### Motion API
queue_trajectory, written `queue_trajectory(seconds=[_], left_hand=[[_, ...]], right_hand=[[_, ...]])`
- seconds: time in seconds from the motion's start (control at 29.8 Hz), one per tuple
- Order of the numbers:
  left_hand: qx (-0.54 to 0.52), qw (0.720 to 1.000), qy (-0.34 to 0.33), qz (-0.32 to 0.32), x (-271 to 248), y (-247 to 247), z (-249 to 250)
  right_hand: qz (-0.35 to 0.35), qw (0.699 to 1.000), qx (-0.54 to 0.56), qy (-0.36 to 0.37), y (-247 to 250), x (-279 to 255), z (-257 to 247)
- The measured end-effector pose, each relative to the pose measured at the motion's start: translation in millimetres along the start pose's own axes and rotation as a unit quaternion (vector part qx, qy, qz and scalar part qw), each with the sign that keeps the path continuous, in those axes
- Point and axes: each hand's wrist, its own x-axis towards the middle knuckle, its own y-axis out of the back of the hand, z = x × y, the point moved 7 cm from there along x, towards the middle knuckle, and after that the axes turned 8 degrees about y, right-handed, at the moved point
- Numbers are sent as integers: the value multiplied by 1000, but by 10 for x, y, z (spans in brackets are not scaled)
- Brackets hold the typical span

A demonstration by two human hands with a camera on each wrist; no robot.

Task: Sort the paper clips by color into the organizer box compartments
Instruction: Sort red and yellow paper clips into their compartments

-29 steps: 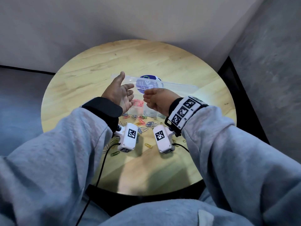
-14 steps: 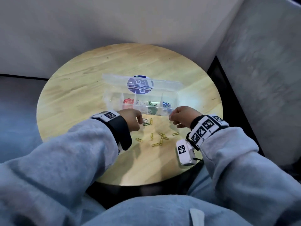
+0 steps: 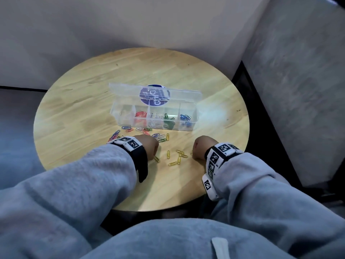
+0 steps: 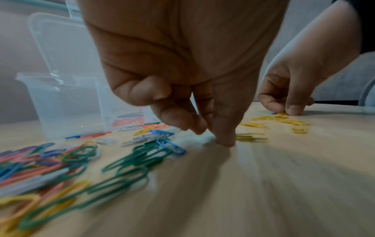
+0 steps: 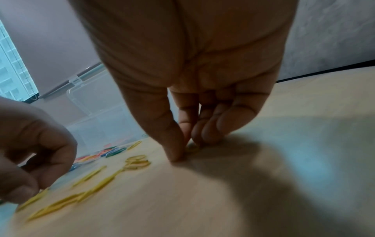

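A clear organizer box (image 3: 153,122) stands open mid-table, holding red, white, green and blue clips in separate compartments; its leftmost one looks empty. Mixed loose clips (image 3: 130,134) lie in front of it. Several yellow clips (image 3: 177,158) lie between my hands. My left hand (image 3: 149,146) has curled fingers and its thumb tip (image 4: 225,141) presses the wood beside a yellow clip (image 4: 251,137), nothing seen in its grasp. My right hand (image 3: 200,148) pinches a yellow clip (image 5: 191,149) against the table with thumb and forefinger.
The round wooden table (image 3: 74,109) sits in a corner between grey walls. The box lid (image 3: 155,93) with a blue sticker stands up behind the compartments. Bare wood lies to the left, right and behind the box. My knees are under the near edge.
Both hands dropped from above the box to the tabletop, then drew back toward me onto the yellow clips. The right hand closed on one.
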Motion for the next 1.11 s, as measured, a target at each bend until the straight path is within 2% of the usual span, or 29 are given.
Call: queue_trajectory(seconds=[0.1,0.17,0.24,0.34,0.54,0.71,0.91,1.11], left_hand=[[-22,1000,-4,21,-7,2,-13],[-30,998,-35,42,-15,15,15],[-20,997,-64,29,-16,-9,62],[-15,998,-65,11,9,-45,82],[-27,997,-72,3,-17,-46,104],[-80,992,-97,30,-54,8,252],[-133,987,-71,59,3,18,354],[-158,984,11,75,40,11,255]], right_hand=[[-11,1000,-21,0,-39,37,-2],[-28,999,-32,9,-65,22,-19],[-49,998,-33,29,-101,-7,-45],[-51,996,3,76,-135,-62,-116],[-2,991,22,131,-102,-2,-202],[39,990,65,121,-67,39,-213],[39,987,52,146,-15,66,-267],[42,987,67,143,-30,107,-219]])
